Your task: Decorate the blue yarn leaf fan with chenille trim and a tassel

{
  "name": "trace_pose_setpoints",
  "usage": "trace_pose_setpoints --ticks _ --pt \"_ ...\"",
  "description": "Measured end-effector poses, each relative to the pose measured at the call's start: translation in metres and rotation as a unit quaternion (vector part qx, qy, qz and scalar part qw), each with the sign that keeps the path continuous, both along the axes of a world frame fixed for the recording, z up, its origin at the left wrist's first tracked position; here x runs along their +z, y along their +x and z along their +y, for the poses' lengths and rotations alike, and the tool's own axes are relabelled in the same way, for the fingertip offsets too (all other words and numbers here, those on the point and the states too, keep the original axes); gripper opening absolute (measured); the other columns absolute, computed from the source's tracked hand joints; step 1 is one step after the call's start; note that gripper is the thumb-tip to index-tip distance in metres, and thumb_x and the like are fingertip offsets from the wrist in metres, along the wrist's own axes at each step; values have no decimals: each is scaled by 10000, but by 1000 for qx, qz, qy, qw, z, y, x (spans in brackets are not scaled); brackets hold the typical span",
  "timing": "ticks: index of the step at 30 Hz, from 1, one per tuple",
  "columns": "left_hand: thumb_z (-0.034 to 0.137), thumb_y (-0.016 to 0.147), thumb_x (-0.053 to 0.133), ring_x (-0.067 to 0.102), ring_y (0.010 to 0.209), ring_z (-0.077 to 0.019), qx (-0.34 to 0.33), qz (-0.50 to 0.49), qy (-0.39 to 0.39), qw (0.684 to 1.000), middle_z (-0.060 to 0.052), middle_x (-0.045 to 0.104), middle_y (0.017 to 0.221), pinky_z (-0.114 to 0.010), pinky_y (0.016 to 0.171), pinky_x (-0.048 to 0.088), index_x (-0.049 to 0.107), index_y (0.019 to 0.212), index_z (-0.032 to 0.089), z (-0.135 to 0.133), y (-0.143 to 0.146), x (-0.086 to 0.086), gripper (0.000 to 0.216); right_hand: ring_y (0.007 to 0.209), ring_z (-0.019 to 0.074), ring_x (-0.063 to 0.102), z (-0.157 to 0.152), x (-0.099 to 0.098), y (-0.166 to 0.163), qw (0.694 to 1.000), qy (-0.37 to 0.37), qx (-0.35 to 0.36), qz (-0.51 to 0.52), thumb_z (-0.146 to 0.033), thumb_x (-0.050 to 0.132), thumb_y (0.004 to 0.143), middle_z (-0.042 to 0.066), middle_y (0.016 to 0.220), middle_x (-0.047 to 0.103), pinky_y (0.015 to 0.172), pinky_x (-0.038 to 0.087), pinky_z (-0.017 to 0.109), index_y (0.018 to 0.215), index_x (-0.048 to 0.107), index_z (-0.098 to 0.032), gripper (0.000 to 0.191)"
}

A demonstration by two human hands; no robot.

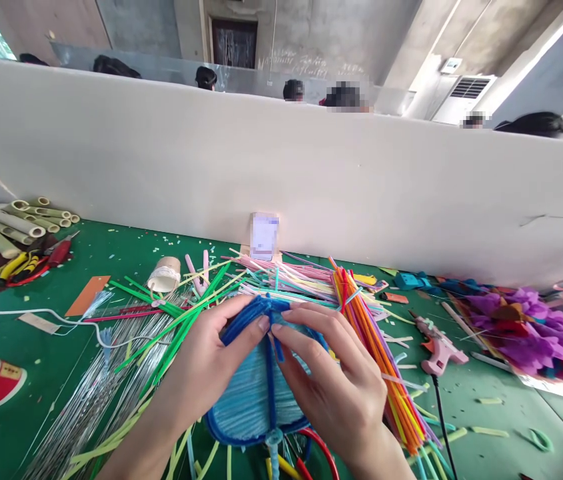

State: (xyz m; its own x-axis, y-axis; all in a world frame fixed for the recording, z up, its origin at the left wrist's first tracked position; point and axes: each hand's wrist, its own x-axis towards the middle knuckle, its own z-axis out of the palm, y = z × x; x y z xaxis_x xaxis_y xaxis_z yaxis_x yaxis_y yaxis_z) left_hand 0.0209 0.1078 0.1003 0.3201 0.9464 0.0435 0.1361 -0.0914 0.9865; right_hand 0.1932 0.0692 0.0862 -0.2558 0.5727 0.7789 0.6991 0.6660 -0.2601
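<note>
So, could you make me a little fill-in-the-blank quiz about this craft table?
The left hand and right hand pinch a dark ____ pipe cleaner.
The glue gun right of them is ____.
The table top is ____.
The silver wires lie on the person's ____ side.
Missing words: blue; pink; green; left.

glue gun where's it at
Head view, right side: the pink glue gun lies on the green table, between the orange stick bundle and the purple flowers.
</note>
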Motion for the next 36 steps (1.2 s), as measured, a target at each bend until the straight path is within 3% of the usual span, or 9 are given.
trace_pose_setpoints --ticks 5,10,17,26,31,36 --pt "423 872 698 711 1015 -197 19 -15 -11 1000 19 757 1140 -269 887 567 717 1174 309 1 0 -1 323 1090 243 623 -1 -1 -3 1000 2 1 25 28 635 845 95 1042 686 923 562 410 1109 661 -177 335" --pt "413 881 676 721 997 -216 26 13 2 1000 6 756 1151 -274 795 594 701 1196 302 0 -3 -1 336 1079 238 638 -4 -1 -6 999 -1 -2 52 25 628 841 85 998 697 917 569 392 1074 673 -179 313" --pt "263 900 629 712 954 -179 53 94 153 982 -6 750 1127 -255 823 566 720 1106 263 -4 -7 0 225 987 214 664 -6 8 -11 997 -10 9 70 27 637 822 76 962 701 849 584 363 1055 687 -178 313" --pt "239 902 684 677 862 -82 36 77 252 964 75 728 970 -151 779 519 670 1041 302 -9 -6 3 153 808 121 651 4 44 -4 978 -133 53 149 -70 698 848 7 861 692 730 539 247 870 692 -193 125" --pt "195 904 677 655 849 -68 41 51 281 958 81 712 954 -148 794 508 670 1034 304 -16 -5 8 170 761 112 613 11 56 1 933 -257 119 223 -153 731 848 -33 784 669 705 498 250 821 681 -221 88" --pt "173 897 680 667 866 -79 32 33 287 957 61 729 976 -167 809 517 689 1024 289 -18 -9 8 172 684 102 571 18 51 -3 819 -411 169 363 -274 782 820 -28 739 637 609 459 224 794 688 -217 113"
